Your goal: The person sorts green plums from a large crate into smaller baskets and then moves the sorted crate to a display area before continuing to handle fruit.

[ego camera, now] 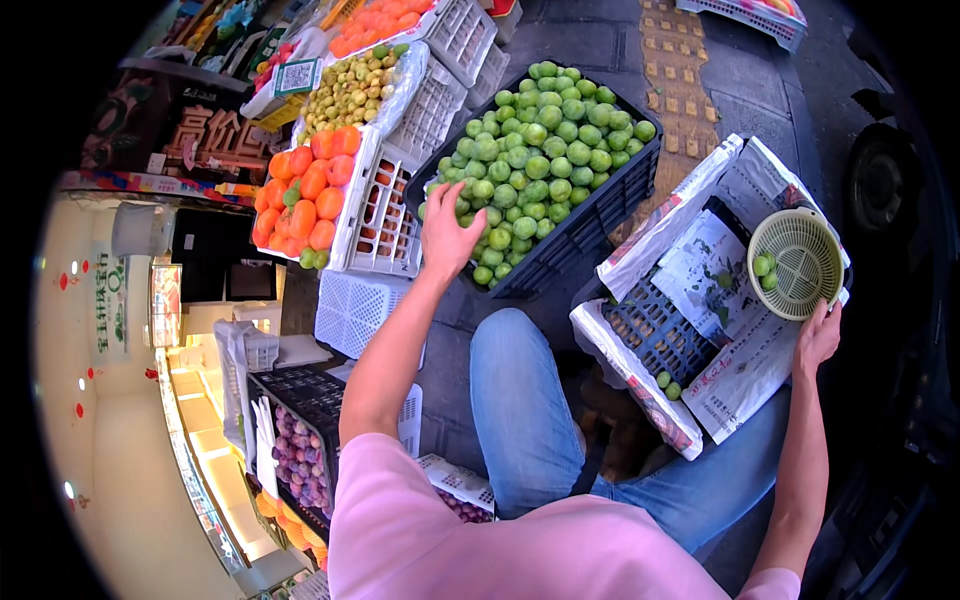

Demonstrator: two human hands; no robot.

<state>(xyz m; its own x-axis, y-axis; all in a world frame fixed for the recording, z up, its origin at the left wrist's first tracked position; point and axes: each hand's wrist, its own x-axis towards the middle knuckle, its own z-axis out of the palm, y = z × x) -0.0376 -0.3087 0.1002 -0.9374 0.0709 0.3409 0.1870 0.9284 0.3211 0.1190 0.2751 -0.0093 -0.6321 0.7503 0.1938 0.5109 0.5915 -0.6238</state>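
A dark plastic crate (577, 240) in front of me is heaped with round green plums (536, 154). My left hand (448, 229) is over the heap's near left side, thumb and fingers apart, with its fingertips at the fruit. No plum shows in its grasp. My right hand (817, 335) grips the near rim of a pale green plastic colander (806, 259). Two or so green plums (765, 270) lie inside at its left side. Below the colander is a second dark crate (660, 330), lined with newspaper (739, 386), with loose green plums (667, 385) and leaves in it.
White crates hold persimmons (304, 199) and small yellowish fruit (352, 86) at the left. Purple plums (300, 457) fill a black crate at lower left. An upturned white basket (352, 311) lies near my left arm. A vehicle wheel (877, 180) is at far right.
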